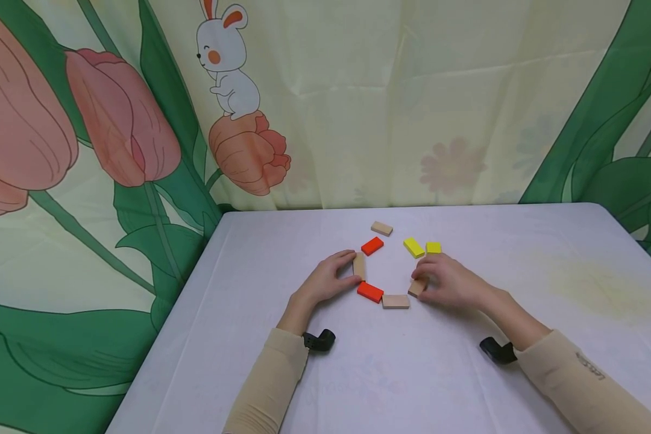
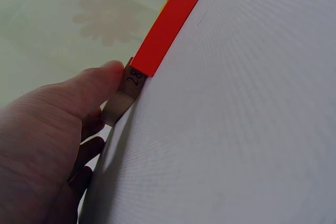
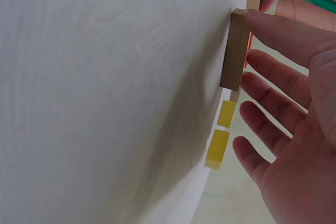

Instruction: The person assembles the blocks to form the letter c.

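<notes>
At the left of a rough ring of small blocks, my left hand (image 1: 328, 277) pinches a plain wooden block (image 1: 360, 267) end to end, between thumb and fingers. In the left wrist view that wooden block (image 2: 123, 95) bears the number 28, and a red block (image 2: 166, 32) meets its end. Across the ring, my right hand (image 1: 458, 283) has its thumb and fingertips on another wooden block (image 1: 416, 287), partly hidden by the fingers. The right wrist view shows the thumb at one end of this wooden block (image 3: 236, 51). A flat wooden block (image 1: 395, 301) lies between it and the near red block (image 1: 371, 292).
A second red block (image 1: 372, 246) and a wooden block (image 1: 382, 228) lie at the far side. Two yellow blocks (image 1: 414, 248) lie just beyond my right hand. A white cloth covers the table (image 1: 390, 374); a printed curtain (image 1: 358, 108) hangs behind its far edge.
</notes>
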The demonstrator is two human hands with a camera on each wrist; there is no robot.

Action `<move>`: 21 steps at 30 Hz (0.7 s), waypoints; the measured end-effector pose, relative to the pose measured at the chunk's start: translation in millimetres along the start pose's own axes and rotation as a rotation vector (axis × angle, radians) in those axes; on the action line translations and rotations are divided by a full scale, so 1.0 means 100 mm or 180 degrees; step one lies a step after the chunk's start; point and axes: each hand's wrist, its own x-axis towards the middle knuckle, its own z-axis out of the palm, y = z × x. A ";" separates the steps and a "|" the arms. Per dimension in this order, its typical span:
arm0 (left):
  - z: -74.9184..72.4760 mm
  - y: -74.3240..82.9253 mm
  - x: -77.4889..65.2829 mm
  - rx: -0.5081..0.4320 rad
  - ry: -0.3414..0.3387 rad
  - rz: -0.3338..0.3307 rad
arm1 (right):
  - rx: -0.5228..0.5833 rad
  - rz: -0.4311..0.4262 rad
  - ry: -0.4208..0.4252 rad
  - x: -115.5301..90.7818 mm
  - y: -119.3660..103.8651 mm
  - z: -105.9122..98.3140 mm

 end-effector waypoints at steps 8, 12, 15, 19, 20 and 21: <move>0.00 0.00 0.00 0.0013 0.0001 0.0023 | 0.0036 0.0050 -0.0101 -0.03 -0.05 -0.02; 0.00 0.01 0.00 0.0009 0.0004 0.0010 | 0.0051 0.0067 -0.0136 -0.04 -0.07 -0.01; 0.00 0.01 -0.01 0.0010 0.0001 -0.0013 | 0.0068 0.0059 -0.0149 -0.06 -0.07 0.00; 0.01 0.01 -0.01 0.0009 0.0009 -0.0005 | 0.0083 0.0012 -0.0149 -0.07 -0.07 0.00; 0.00 0.01 -0.01 0.0007 0.0011 0.0005 | 0.0080 -0.0003 -0.0145 -0.08 -0.07 0.00; 0.00 0.01 -0.01 0.0006 0.0014 0.0012 | 0.0082 -0.0017 -0.0140 -0.08 -0.08 0.00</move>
